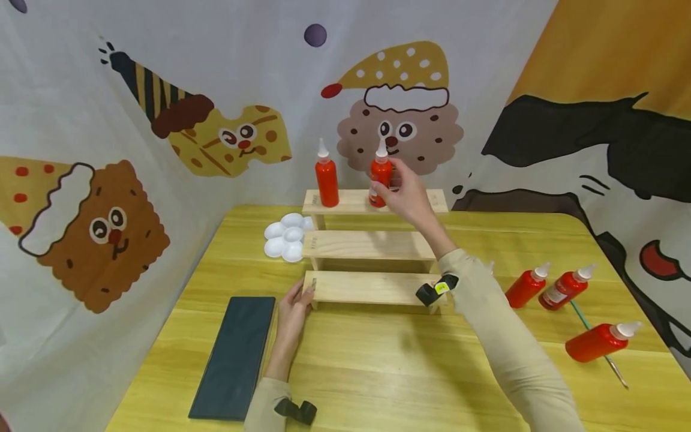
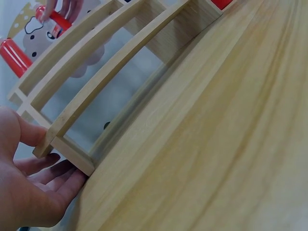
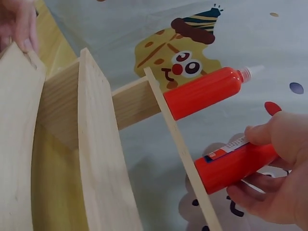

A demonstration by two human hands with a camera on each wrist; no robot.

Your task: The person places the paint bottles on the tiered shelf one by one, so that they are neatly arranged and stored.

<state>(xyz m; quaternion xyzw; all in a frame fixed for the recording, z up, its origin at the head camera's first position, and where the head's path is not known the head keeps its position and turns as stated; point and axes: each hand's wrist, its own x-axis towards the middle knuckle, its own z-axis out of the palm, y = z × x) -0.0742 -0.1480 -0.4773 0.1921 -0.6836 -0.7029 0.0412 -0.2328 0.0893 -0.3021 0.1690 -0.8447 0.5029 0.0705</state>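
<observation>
- Right hand [image 1: 406, 193], thumb and fingers on either side, pinches an upright red plastic bottle with a white pointed nozzle [image 1: 380, 174]; the bottle's base is at the top shelf of a pale three-tier wooden stand [image 1: 372, 245].
- Left hand [image 1: 293, 311] grips the left end of the stand's lowest shelf, thumb and fingers closed about its edge.
- Beside the held bottle, apart from it, a second red nozzled bottle [image 1: 327, 183] stands on the left part of that top shelf.
- Just left of the stand lies a white flower-shaped paint palette [image 1: 293, 234], partly behind it.
- Left of the left hand, a dark flat rectangular board [image 1: 233, 357] lies on the yellowish wood-grain desk [image 1: 372, 366].
- Right of the right sleeve are three more red bottles [image 1: 596, 343], with a thin green-handled paintbrush [image 1: 581, 315] passing partly hidden behind the nearest one.
- Behind everything hangs a pale cartoon-printed cloth [image 1: 259, 54].
</observation>
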